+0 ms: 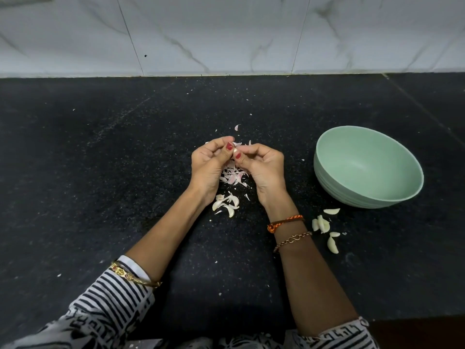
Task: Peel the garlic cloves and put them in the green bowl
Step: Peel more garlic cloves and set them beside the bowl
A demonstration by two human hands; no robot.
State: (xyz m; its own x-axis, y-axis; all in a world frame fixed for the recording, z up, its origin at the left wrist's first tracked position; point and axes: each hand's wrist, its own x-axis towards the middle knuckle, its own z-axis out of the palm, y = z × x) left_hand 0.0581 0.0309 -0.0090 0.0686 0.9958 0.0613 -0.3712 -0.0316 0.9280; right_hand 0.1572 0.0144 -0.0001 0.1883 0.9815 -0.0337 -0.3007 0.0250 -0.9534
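1. Two hands meet above the black countertop [100, 172], thumbs nearly touching — the left hand [208, 165] and the right hand [261, 167] both pinch one garlic clove [235, 152] between thumb and curled fingertips.
2. Most of the held clove is hidden by the thumbs; only a small pale portion shows, so its long axis and pointing direction cannot be told.
3. Directly below the hands lies a pile of pinkish-white garlic skins [234, 176].
4. Nearer the person, just beside the left wrist, rests a small cluster of cloves [226, 204] with curved bodies pointing different ways.
5. A second group of peeled cloves [324, 227] lies on the counter to the right of the right forearm, near the bowl's base but outside it. One clove [332, 211] lies with its long axis roughly left–right; another [332, 245] runs toward and away from the person.
6. Right of the hands stands the green bowl [327, 172], upright; no cloves show in the visible interior.
7. Behind the counter rises a white marbled wall [226, 34].
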